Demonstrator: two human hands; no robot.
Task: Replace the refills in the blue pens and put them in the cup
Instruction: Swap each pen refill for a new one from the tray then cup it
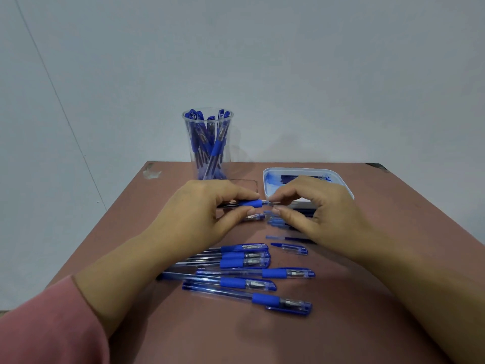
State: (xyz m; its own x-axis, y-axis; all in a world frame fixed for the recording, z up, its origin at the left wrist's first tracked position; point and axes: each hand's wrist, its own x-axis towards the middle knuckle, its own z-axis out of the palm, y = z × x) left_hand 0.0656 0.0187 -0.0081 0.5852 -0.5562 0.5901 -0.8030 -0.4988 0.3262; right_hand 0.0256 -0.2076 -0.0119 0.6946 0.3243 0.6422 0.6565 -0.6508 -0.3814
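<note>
- Head view, looking down on a brown table: both hands meet above its middle and hold one blue pen level, just clear of the surface.
- Left hand curls thumb and fingers round the barrel at the rubber grip. Right hand pinches the thin tip end between thumb and forefinger, with the other fingers loosely bent.
- Likely risk: the tip piece is tiny and lightly pinched, so a slip could drop it among the loose parts below. A pull off the pen's line could bend the refill or smear ink.
- Held pen is uncapped, with a blue rubber sleeve and a pale tip; the barrel looks dark behind the sleeve.
- Several capped pens lie nearer the person, with a loose cap beside them.
- Clear cup, upright at the far edge, holds finished pens.
- White tray, ink-stained, sits behind the right hand.
</note>
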